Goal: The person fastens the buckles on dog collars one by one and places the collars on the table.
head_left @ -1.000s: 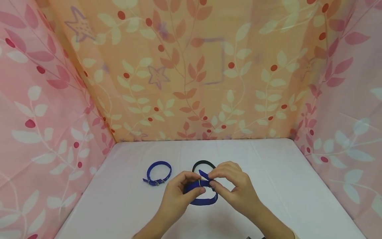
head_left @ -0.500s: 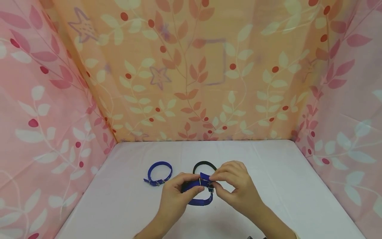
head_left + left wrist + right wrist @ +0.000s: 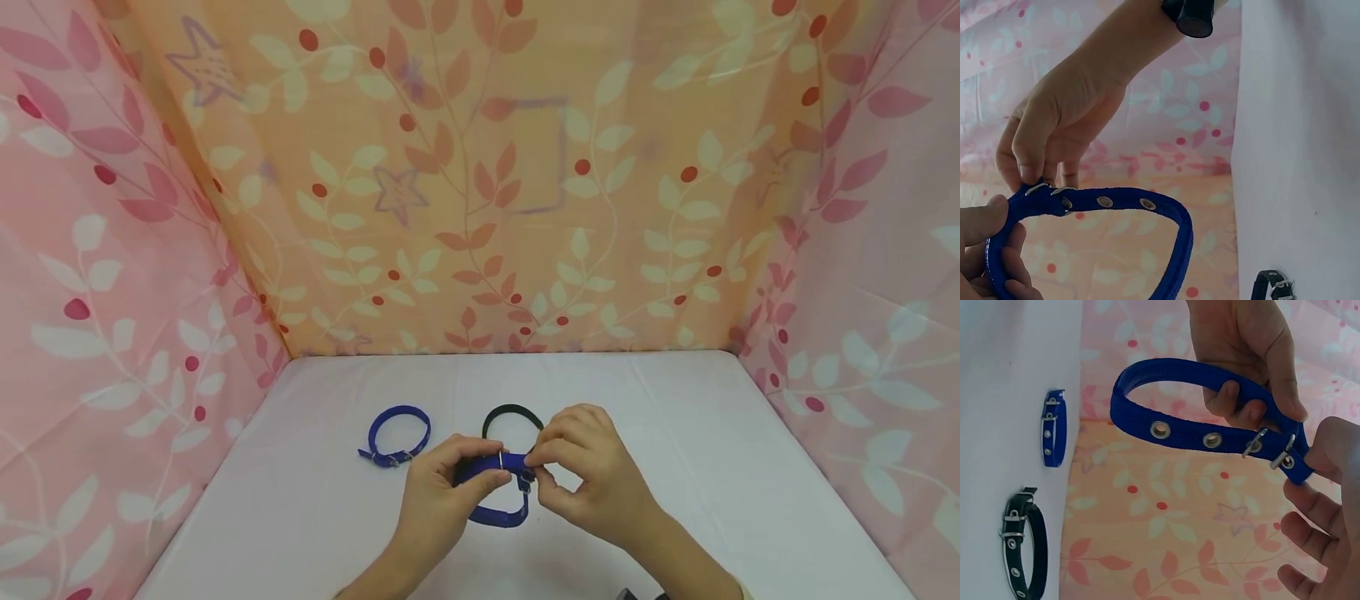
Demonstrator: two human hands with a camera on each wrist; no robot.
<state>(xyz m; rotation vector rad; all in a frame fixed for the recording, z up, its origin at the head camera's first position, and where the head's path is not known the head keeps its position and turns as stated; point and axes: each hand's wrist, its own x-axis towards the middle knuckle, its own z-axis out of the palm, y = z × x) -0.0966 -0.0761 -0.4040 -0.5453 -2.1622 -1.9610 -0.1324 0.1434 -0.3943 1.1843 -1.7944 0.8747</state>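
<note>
Both hands hold a blue collar (image 3: 498, 517) with metal eyelets just above the white table (image 3: 675, 433). My left hand (image 3: 491, 467) grips the strap beside the silver buckle. My right hand (image 3: 534, 468) pinches the strap end at the buckle. The left wrist view shows the blue collar (image 3: 1122, 203) as a closed loop, with the right hand (image 3: 1066, 137) pinching at the buckle and left fingers (image 3: 985, 231) on the band. From the right wrist, the blue collar (image 3: 1197, 434) runs between the left hand (image 3: 1241, 356) and the right fingers (image 3: 1329, 487).
A second blue collar (image 3: 395, 435) lies buckled on the table to the left. A black collar (image 3: 510, 412) lies just behind the hands. Leaf-patterned fabric walls (image 3: 480, 208) enclose the table at the back, left and right.
The strap tip that stuck up near the buckle now lies flat along the band. The held loop hangs smaller, and the right fingers have closed in on the buckle.
</note>
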